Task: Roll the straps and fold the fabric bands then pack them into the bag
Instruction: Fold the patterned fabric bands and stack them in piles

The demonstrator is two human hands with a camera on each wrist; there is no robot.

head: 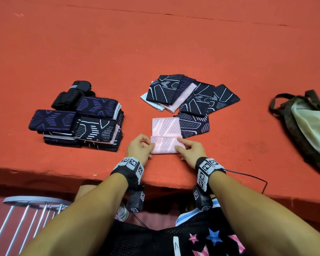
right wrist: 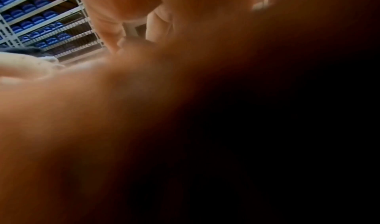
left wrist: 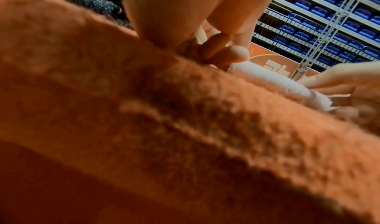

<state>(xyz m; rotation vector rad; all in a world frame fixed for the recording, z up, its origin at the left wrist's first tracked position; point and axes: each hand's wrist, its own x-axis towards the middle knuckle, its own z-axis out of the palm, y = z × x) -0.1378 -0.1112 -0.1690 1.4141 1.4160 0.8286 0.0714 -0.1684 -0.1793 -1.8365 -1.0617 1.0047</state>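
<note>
A pink fabric band [head: 165, 137] lies on the red surface near its front edge, its near end folded over onto the rest. My left hand [head: 139, 147] pinches the fold's left edge and my right hand [head: 189, 149] pinches its right edge. In the left wrist view the pale band [left wrist: 273, 79] shows between my left fingers [left wrist: 224, 52] and my right hand [left wrist: 339, 81]. The right wrist view is mostly dark and blurred. Several unfolded dark bands [head: 190, 97] lie fanned out just beyond. A stack of folded bands [head: 85, 124] with rolled black straps [head: 74, 94] sits at the left.
A dark bag [head: 307, 126] with a pale lining lies open at the right edge of the red surface [head: 155, 43]. A metal stool [head: 26, 209] stands below the front edge at the left. Shelving with blue items shows in the wrist views.
</note>
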